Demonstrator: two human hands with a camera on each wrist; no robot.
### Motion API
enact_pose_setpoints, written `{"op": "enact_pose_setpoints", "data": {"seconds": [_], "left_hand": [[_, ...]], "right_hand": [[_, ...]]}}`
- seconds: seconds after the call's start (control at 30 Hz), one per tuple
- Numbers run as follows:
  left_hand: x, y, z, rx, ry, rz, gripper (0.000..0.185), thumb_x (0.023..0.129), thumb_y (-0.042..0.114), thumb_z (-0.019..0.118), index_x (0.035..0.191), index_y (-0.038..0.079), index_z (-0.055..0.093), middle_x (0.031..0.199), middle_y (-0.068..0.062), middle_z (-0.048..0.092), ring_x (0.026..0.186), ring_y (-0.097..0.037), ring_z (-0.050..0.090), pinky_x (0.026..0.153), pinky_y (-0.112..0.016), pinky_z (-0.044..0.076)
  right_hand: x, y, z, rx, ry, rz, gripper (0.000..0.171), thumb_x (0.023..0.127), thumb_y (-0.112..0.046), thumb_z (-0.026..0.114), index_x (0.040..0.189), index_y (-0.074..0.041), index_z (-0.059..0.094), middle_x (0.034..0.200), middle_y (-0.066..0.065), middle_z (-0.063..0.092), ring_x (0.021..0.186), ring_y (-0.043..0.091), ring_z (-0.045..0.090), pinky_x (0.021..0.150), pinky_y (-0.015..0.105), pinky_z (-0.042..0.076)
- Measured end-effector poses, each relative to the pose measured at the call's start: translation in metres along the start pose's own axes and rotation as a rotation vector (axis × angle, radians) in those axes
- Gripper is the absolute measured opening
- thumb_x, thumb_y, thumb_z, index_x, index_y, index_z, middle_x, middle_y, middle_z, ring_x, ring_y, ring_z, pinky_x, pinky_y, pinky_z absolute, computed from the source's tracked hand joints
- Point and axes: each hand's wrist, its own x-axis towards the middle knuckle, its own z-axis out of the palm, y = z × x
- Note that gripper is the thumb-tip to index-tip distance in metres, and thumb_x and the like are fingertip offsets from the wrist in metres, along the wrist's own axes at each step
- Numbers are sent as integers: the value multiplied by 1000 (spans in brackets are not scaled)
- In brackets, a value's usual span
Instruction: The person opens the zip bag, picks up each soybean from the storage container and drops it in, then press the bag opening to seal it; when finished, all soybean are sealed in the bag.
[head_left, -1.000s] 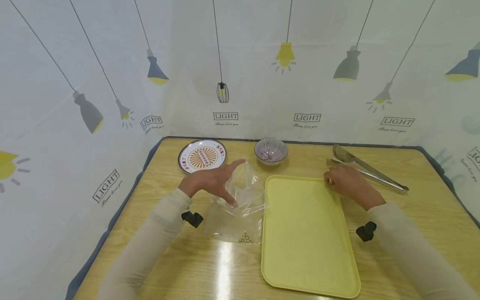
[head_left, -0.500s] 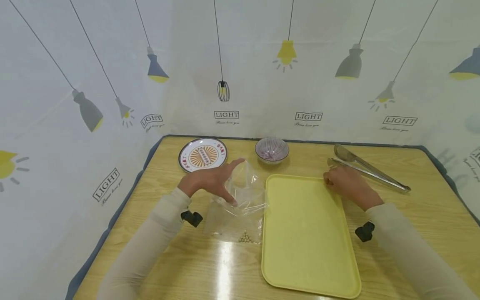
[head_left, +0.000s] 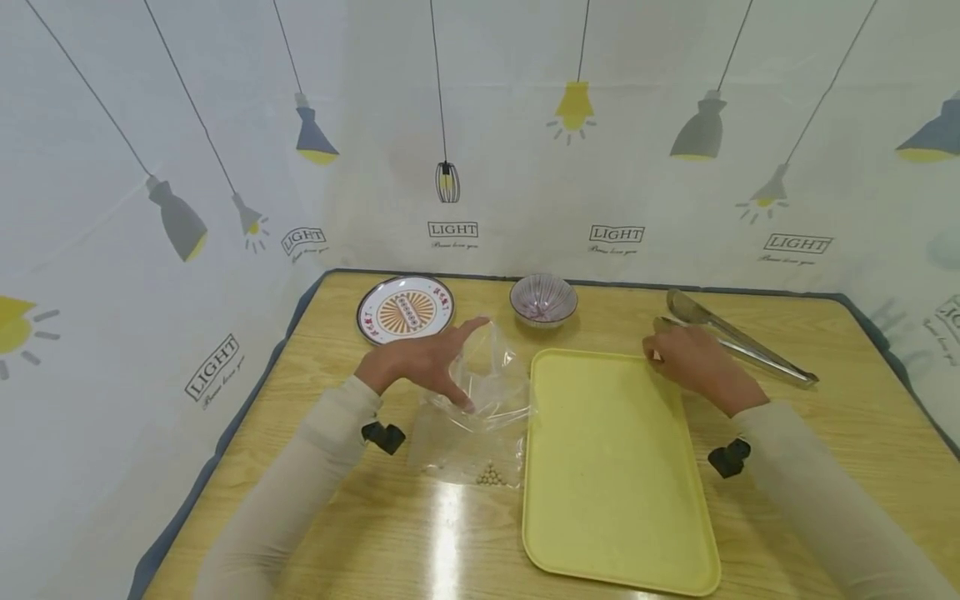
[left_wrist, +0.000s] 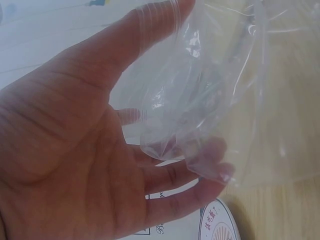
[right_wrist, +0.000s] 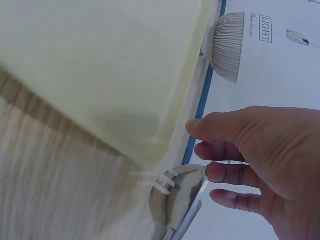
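My left hand [head_left: 423,360] has its thumb and fingers spread apart inside the mouth of a clear plastic bag [head_left: 491,387], stretching it. In the left wrist view, thin film of the bag [left_wrist: 225,100] covers the fingertips. Several small beige balls [head_left: 491,476] lie at the bag's near end. Above the far right corner of a yellow tray [head_left: 618,475] is my right hand [head_left: 697,367], fingers loosely bent. The right wrist view shows nothing between that thumb and fingers. Metal tongs [head_left: 757,354] lie just beyond it, partly hidden by the hand; their slotted head [right_wrist: 175,200] shows below the fingers.
A white plate [head_left: 406,310] with a red and orange print lies at the back left of the wooden table [head_left: 360,533]. Right of it stands a striped bowl [head_left: 543,300]. A white sheet [head_left: 495,108] printed with lamps hangs behind the table and along its sides.
My right hand shifts slightly to the left and up at the tray's far corner. The left hand and the bag stay in place.
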Motion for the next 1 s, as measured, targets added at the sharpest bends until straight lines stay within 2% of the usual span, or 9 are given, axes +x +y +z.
{"op": "enact_pose_setpoints", "data": {"seconds": [0.17,0.3,0.43,0.5,0.67,1.0], "left_hand": [[0,2,0,-1,1,7,131,75,40,89,163,18,-6,164,-28,20,147,-41,36,122,-51,31],[1,1,1,3,1,15,131,75,41,89,163,18,-6,165,-28,18,147,-40,35,123,-51,30],[2,1,2,7,0,18,132,75,41,89,163,17,-6,164,-29,19,145,-40,39,122,-51,31],[2,1,2,7,1,19,132,74,41,89,163,17,-6,165,-28,18,147,-40,36,123,-52,30],[4,0,2,11,-2,16,133,74,41,90,163,18,-6,167,-25,13,151,-39,30,124,-51,28],[7,-1,3,36,0,23,133,73,42,90,163,18,-4,166,-26,19,153,-38,25,125,-50,26]], "right_hand": [[6,-13,-14,-34,-13,-30,9,89,-7,74,83,-12,69,73,2,61,58,9,45,49,25,37],[13,-25,-24,-39,-6,-58,9,89,-9,74,82,-13,70,73,0,63,58,8,47,52,26,40],[22,-38,-31,-27,37,-94,10,89,-9,74,81,-13,70,72,-1,62,56,7,47,52,27,40],[26,-44,-35,-36,59,-111,10,89,-9,75,81,-13,71,72,-1,63,57,7,49,52,28,41],[34,-59,-44,-48,48,-113,6,88,-11,77,85,-14,72,77,-1,66,62,10,55,61,36,48],[50,-86,-58,-43,61,-153,5,88,-14,78,91,-14,74,86,0,72,74,15,66,73,41,51]]}}
